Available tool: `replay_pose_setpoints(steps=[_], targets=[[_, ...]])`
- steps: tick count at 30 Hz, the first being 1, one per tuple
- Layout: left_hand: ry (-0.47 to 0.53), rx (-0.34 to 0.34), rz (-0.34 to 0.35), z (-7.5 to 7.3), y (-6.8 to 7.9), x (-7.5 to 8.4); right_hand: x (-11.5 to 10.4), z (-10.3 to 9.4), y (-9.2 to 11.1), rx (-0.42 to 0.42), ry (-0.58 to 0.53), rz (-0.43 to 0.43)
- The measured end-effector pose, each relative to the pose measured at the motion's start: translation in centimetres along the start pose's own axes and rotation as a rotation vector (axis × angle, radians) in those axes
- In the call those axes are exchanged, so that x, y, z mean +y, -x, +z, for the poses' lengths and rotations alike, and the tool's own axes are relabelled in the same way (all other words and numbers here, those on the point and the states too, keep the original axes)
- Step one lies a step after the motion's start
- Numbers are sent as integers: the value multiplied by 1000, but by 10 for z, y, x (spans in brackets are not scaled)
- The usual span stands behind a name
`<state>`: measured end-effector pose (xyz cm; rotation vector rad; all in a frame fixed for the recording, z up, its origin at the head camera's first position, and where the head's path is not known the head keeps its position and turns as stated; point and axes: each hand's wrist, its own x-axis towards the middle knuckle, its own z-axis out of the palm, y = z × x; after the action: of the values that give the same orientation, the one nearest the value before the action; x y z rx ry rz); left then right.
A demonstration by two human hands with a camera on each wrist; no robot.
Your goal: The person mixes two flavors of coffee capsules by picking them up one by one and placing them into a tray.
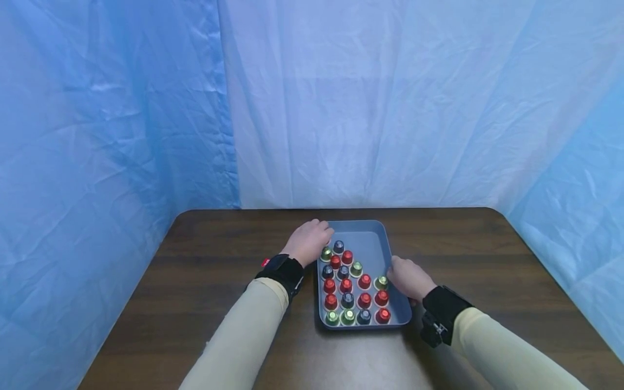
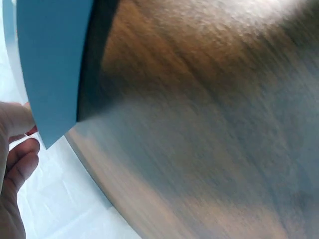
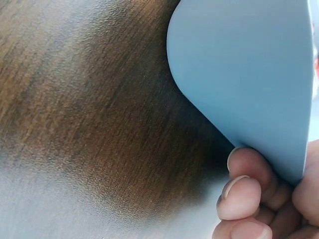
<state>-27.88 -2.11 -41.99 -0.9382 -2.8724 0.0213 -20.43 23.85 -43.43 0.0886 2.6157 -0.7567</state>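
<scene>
A grey-blue tray [image 1: 370, 238] stands on the table, with red [image 1: 364, 299], green [image 1: 348, 317] and dark blue [image 1: 364, 317] coffee capsules in rough rows. My left hand [image 1: 307, 242] reaches over its far left corner. A sliver of a red coffee capsule [image 2: 32, 130] shows between thumb and fingertips there; the tray's wall hides the rest. On the right side my right hand [image 1: 411, 278] grips the tray, its curled fingers [image 3: 242, 197] under the bottom edge and the thumb up at the rim.
The dark wooden table [image 1: 219, 244] runs out on both sides of the tray. Pale blue sheets [image 1: 365, 108] hang behind its far edge and along both sides. A dark band is strapped round each wrist.
</scene>
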Motion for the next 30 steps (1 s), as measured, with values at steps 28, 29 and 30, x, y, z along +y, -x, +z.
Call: replay_pose_setpoints(steps=[28,29,30], targets=[[-43,-37,-47,-9,11,-21,4,3,-6,3,-18,-21],[-45,-26,-48,-10,13,-24,4,3,-7,2,-21,-15],[-46,-19,-50,-11,14,-27,4,3,-7,1,-23,-10]])
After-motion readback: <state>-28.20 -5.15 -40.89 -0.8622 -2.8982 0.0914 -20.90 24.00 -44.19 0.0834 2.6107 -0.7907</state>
